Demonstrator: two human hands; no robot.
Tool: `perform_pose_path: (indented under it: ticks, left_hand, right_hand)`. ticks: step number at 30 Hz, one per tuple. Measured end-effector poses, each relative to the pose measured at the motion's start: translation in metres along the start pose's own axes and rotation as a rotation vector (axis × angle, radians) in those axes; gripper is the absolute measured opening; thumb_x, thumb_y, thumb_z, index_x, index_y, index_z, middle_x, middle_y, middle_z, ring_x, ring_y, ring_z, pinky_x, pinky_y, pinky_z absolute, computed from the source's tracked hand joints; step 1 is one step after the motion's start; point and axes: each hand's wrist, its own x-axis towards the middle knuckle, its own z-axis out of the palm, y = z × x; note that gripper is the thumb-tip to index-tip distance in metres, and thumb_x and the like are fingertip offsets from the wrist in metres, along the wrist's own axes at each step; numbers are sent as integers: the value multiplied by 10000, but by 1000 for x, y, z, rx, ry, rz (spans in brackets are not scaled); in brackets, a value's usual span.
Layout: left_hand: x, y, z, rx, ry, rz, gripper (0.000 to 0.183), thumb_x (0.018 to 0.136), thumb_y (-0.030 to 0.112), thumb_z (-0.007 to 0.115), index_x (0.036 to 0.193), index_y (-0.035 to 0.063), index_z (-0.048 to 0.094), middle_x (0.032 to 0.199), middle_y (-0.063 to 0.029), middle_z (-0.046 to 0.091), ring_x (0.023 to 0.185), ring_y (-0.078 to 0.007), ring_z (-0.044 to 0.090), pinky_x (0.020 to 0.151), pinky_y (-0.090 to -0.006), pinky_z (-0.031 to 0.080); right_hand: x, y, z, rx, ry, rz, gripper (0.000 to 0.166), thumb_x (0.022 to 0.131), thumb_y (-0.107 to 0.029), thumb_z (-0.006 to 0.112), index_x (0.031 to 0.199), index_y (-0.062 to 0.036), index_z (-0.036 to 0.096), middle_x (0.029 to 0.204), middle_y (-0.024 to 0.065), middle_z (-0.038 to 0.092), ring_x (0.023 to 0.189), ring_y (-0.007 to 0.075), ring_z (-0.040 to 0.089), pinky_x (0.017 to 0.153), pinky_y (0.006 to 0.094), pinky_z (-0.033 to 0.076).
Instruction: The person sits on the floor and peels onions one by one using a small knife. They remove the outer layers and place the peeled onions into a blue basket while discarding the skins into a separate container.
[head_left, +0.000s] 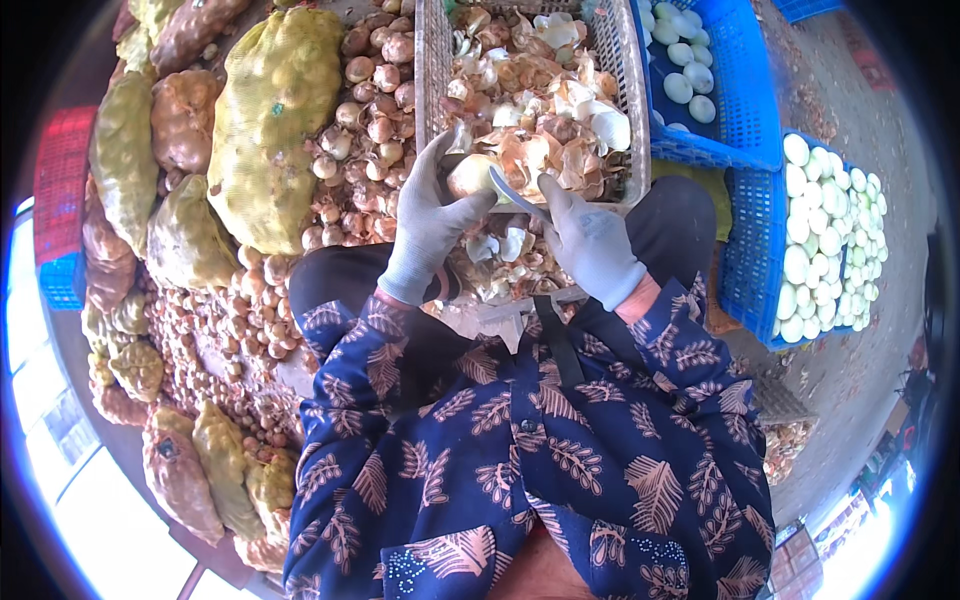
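Note:
My left hand (433, 217), in a pale grey work glove, holds a pale onion (474, 176) between thumb and fingers. In the same kind of glove, my right hand (592, 236) grips a small knife; its curved blade (510, 191) points at the onion's right side. Whether the edge touches the onion I cannot tell. Both hands are above the near end of a plastic crate (635, 97) that holds papery onion skins (559, 150). More skins lie below my hands, between my knees.
Unpeeled onions (367, 135) are heaped at the left, beside full mesh sacks (274, 127). At the right, a blue crate (757, 105) and another blue crate (746, 255) hold peeled onions (821, 217). A red crate (64, 180) stands at the far left.

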Motion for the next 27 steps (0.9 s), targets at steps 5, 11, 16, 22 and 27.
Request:
perform_pose_path:
  ticks: [5, 11, 16, 22, 27]
  left_hand:
    - [-2, 5, 6, 418, 79, 132, 787, 776, 38, 766, 1447, -70, 370, 1234, -153, 585, 1114, -201, 607, 998, -319, 485]
    - [-3, 5, 5, -68, -74, -42, 866, 751, -19, 732, 1486, -62, 276, 1282, -182, 555, 1151, -237, 598, 991, -347, 508]
    - [-3, 1, 0, -253, -72, -131, 859, 736, -18, 746, 1479, -55, 316, 1313, -171, 550, 1190, -247, 588, 1028, -359, 483]
    - [-5, 7, 5, -30, -233, -58, 799, 744, -12, 720, 1461, -49, 370, 1368, -157, 524, 1244, -215, 541, 1053, -335, 463]
    - [-8, 6, 3, 65, -279, -89, 739, 779, 79, 808, 1415, -33, 448, 1269, -119, 579, 1155, -177, 582, 999, -312, 486]
  right_hand:
    - [9, 9, 32, 246, 114, -3, 421, 921, -189, 639, 1282, 1, 536, 841, 151, 670, 733, 271, 686, 612, 394, 540]
    - [13, 9, -4, 1438, -502, 597, 305, 952, -215, 639, 1153, 13, 614, 782, 36, 636, 552, 75, 561, 438, 207, 437]
    - [5, -2, -27, 1243, -190, 551, 355, 948, -198, 640, 1226, 20, 607, 778, 30, 634, 517, 68, 544, 438, 182, 410]
    - [34, -3, -12, 1158, 82, 448, 343, 888, -147, 763, 1181, -2, 657, 804, 15, 681, 643, 42, 600, 587, 196, 511]
    - [39, -18, -6, 1146, 113, 349, 183, 902, -151, 749, 1004, -5, 710, 773, -19, 659, 649, 16, 567, 566, 195, 471]
